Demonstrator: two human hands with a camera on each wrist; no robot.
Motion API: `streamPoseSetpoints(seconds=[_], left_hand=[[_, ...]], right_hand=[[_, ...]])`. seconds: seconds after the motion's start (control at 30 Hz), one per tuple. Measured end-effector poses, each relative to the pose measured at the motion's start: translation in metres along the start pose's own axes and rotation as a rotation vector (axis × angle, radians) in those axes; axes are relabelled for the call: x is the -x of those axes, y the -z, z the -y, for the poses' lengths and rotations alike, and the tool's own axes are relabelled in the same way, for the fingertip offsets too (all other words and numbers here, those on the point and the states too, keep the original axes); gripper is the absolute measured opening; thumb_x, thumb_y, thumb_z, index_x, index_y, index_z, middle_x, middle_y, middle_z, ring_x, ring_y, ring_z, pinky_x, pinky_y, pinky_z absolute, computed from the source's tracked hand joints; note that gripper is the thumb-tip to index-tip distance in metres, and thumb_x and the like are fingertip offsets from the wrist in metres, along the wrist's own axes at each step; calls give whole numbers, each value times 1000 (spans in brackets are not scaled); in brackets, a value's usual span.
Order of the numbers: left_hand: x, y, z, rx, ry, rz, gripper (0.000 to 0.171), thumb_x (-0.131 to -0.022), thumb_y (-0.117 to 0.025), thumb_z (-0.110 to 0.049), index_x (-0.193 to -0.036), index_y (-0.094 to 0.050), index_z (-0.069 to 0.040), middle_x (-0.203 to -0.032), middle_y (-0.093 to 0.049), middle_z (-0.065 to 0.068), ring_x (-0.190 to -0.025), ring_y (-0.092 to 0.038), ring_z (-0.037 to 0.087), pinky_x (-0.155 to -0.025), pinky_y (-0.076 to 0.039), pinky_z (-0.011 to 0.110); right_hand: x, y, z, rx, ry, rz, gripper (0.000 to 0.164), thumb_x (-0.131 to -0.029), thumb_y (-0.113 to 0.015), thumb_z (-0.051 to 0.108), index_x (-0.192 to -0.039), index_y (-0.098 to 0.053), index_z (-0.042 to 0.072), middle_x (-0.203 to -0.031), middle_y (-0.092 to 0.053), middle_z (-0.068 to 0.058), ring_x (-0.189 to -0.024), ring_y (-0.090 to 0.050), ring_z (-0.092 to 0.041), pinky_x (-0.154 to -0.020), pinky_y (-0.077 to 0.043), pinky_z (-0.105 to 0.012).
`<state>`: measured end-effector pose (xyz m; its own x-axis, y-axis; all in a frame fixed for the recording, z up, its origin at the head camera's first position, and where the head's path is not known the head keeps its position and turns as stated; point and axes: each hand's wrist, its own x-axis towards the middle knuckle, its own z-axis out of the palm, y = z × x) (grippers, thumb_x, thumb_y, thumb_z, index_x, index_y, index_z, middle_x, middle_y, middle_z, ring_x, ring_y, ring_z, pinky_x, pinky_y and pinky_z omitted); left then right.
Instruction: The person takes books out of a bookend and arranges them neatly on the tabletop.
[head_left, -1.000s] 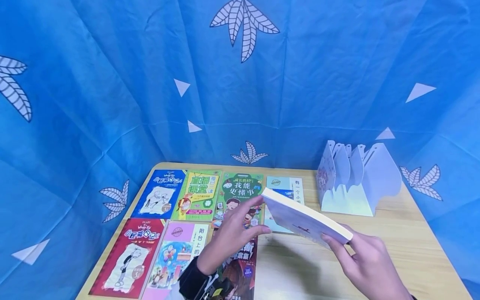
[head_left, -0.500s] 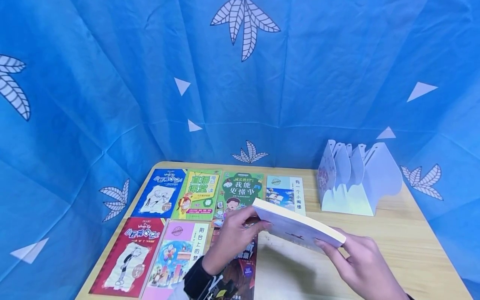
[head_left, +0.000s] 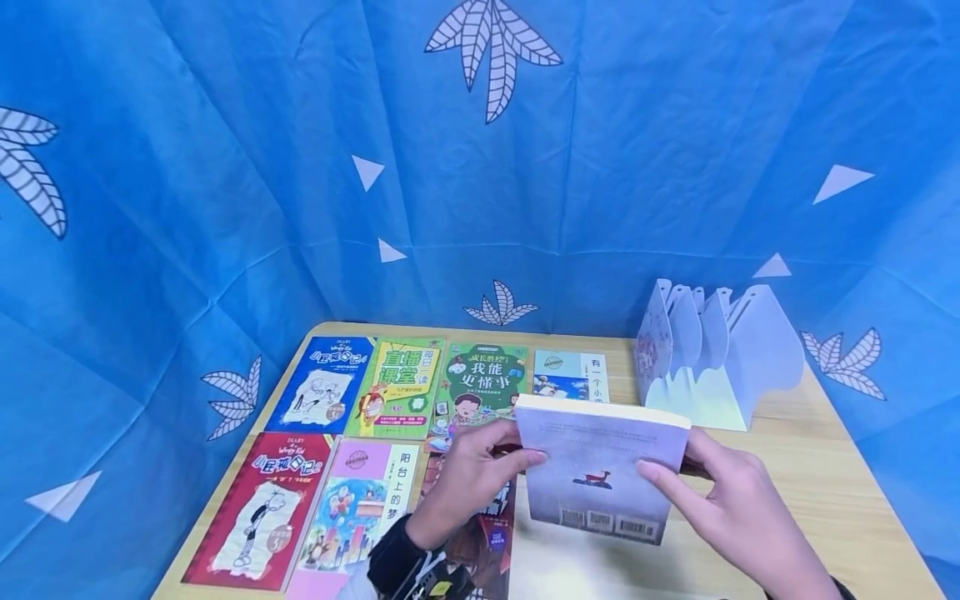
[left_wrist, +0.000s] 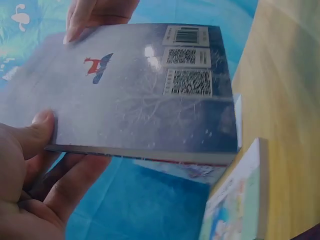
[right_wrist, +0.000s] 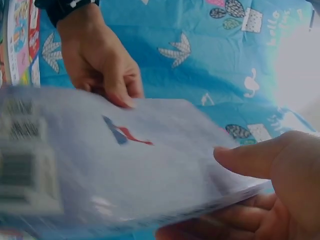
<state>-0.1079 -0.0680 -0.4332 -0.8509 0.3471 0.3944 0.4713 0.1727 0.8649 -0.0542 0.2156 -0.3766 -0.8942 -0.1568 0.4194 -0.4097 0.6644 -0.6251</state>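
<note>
A pale purple paperback book (head_left: 600, 467) is held up over the table, its back cover towards me. That cover carries a small red deer and, near the lower edge, several code labels (left_wrist: 188, 60). My left hand (head_left: 480, 467) pinches the book's left edge, thumb on the cover and fingers behind. On the opposite edge my right hand (head_left: 738, 500) grips likewise, its thumb flat on the cover in the right wrist view and its fingers underneath. The book's front cover is hidden.
Several books lie flat on the left, among them a red one (head_left: 258, 508), a blue one (head_left: 321, 383) and a pink one (head_left: 356, 508). A white file rack (head_left: 697, 400) stands at the back right of the wooden table (head_left: 810, 475). Blue patterned cloth (head_left: 480, 183) hangs behind.
My left hand has moved in from beside the book and now pinches its left edge. The book has tilted up, so its back cover faces me more fully.
</note>
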Motion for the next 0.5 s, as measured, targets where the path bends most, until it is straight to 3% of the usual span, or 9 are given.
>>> streamPoseSetpoints(seconds=[0.1, 0.23, 0.37, 0.5], left_hand=[[1, -1, 4, 7, 147, 23, 24, -91, -79, -24, -109, -76, -8, -99, -81, 10, -77, -75, 5, -68, -64, 25], [3, -1, 12, 83, 322, 59, 24, -92, -79, -22, -108, -76, -5, -98, -81, 15, -70, -73, 4, -64, -65, 30], [8, -3, 22, 194, 434, 101, 25, -95, -76, -20, -107, -72, 0, -95, -80, 20, -66, -73, 8, -63, -65, 34], [14, -9, 31, 306, 516, 130, 25, -95, -76, -19, -100, -67, 4, -74, -72, 6, -60, -69, 9, -58, -64, 30]], right_hand=[[-2, 5, -3, 6, -76, -28, 39, -86, -84, 9, -122, -70, 13, -105, -81, -8, -91, -67, 13, -73, -50, 0], [-4, 10, -6, 1, -80, -65, 44, -87, -81, 5, -129, -68, 8, -116, -78, -13, -95, -65, 19, -77, -50, 1], [-4, 13, -7, 20, -77, -69, 42, -91, -79, 8, -131, -67, 9, -120, -77, -8, -98, -62, 24, -78, -50, 1], [-3, 15, -8, 53, -95, -77, 40, -92, -79, 13, -130, -68, 11, -120, -78, -8, -98, -58, 28, -75, -48, 1]])
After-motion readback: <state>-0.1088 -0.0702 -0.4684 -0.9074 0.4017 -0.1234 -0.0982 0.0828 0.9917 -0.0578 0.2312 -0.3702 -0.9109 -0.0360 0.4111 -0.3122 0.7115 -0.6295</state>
